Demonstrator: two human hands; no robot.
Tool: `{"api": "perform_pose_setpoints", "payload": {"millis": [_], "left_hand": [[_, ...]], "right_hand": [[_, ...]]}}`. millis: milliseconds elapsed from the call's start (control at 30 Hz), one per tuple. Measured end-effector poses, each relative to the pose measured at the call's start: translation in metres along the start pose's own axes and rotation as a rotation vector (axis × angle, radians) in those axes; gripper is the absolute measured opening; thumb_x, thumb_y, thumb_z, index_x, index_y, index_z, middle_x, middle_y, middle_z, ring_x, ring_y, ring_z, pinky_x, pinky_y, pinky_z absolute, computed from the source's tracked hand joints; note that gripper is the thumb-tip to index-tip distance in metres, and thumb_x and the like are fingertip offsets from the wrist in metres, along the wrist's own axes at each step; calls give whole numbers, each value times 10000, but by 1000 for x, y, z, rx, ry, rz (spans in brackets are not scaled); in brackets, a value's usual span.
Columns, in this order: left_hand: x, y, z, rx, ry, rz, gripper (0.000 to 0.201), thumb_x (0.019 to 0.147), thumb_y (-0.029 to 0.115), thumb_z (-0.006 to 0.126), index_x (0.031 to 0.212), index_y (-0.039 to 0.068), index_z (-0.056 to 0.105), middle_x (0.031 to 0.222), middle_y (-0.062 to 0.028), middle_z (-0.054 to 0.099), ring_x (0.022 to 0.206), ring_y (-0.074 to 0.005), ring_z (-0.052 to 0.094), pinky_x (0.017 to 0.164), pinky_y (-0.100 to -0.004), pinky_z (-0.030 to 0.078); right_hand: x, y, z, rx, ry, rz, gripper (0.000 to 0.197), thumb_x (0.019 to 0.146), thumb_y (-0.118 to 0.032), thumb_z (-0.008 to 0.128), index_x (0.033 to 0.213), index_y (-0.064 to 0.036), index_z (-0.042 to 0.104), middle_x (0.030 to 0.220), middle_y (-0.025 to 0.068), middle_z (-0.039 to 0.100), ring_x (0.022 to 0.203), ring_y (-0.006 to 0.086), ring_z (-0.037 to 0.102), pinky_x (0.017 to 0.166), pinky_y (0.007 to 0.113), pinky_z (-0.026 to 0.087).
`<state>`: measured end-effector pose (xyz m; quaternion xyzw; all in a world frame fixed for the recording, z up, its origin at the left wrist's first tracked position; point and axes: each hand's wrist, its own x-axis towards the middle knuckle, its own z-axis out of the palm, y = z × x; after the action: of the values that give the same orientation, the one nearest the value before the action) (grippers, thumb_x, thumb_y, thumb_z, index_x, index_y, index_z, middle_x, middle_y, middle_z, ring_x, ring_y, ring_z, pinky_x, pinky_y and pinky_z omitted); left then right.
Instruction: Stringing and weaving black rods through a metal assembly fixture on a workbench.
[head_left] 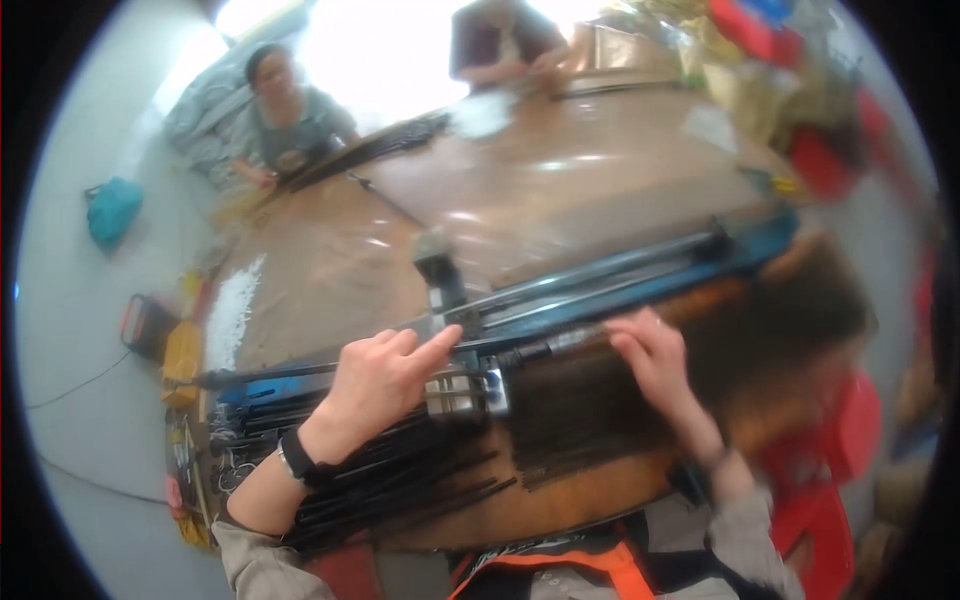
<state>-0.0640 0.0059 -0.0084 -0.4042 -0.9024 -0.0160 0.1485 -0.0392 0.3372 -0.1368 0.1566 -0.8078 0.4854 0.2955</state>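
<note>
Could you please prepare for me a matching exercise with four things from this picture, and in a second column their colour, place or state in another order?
Column one
1. Long rods
2. Bag
3. Left hand
4. Loose small pieces

Column two
A. Teal, lying on the floor
B. Index finger stretched out
C. White, spread at the left side of the table
D. Black, lying in a heap

Right pairs: 1-D, 2-A, 3-B, 4-C.

We've got grey-beige sleeves, left [250, 562] and right [748, 540], ending on the forearms. Black wristband [296, 454] on the left, silvery hardware. Bright orange strap [626, 568] across our dark front, pale markings, too blurred to read.
</note>
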Motion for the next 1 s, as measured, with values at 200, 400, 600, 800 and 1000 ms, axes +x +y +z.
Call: {"api": "perform_pose_setpoints", "payload": {"millis": [200,400,600,800,1000], "left_hand": [[-9,7,-5,-78,-60,-33,452,849,73,676,1291,160,638,684,-93,515,621,-269,568,548,-401,456],[-32,-2,-5,10,-22,-67,483,810,25,691,1277,143,654,692,-101,487,622,-271,541,548,-395,437],[-28,-5,1,-58,53,-72,468,809,5,689,1259,128,662,704,-101,478,625,-275,534,556,-387,439],[-30,4,0,-126,16,-107,411,844,-14,658,1239,96,653,742,-126,512,666,-302,556,606,-400,461],[-79,-79,-45,176,283,-309,273,931,8,590,1200,39,621,932,-187,624,817,-355,620,710,-415,488]], "right_hand": [[28,-39,44,52,17,-292,285,763,-143,811,1039,-116,745,722,39,599,681,196,566,613,334,470],[2,-13,44,-55,-42,-193,399,813,-294,779,1170,-129,711,662,46,549,562,192,548,515,337,458],[22,-6,45,-142,145,-422,481,933,-481,596,1217,-97,657,612,19,525,516,151,544,455,303,445],[16,-22,74,-159,191,-408,386,1001,-381,540,1213,-76,645,707,36,572,582,168,548,486,324,435],[20,39,47,-355,29,-316,184,976,-174,604,1108,-61,666,795,89,672,708,197,646,578,331,510]]}}
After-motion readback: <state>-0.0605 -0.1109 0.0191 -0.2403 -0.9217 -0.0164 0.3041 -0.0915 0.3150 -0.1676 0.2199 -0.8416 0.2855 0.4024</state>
